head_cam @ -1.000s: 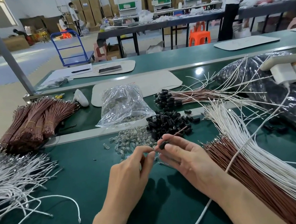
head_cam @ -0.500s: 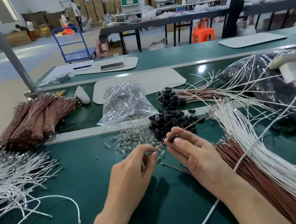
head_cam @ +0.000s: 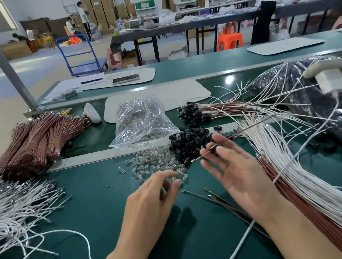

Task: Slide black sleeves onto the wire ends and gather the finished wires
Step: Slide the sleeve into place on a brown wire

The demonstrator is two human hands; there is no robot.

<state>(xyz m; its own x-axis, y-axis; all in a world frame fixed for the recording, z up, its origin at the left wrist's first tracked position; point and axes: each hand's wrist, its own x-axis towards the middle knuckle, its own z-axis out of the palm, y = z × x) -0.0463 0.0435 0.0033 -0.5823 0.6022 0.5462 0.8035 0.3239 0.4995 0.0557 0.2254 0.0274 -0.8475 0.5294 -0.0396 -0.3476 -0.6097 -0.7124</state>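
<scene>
On green table (head_cam: 102, 210): black sleeves (head_cam: 190, 144), brown wires (head_cam: 35, 145), white wires (head_cam: 306, 178).

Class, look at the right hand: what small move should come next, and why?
The right hand pinches a brown wire with a black sleeve already on, so probably lay it on the finished bundle behind the sleeve pile.

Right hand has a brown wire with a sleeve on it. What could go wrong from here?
1. The right hand holds the brown wire in mostly straight fingers; wire or black sleeve could slip free, I think.
2. The pile of loose sleeves touches the clear parts beside the left hand; a sweep could likely mix them.
</scene>
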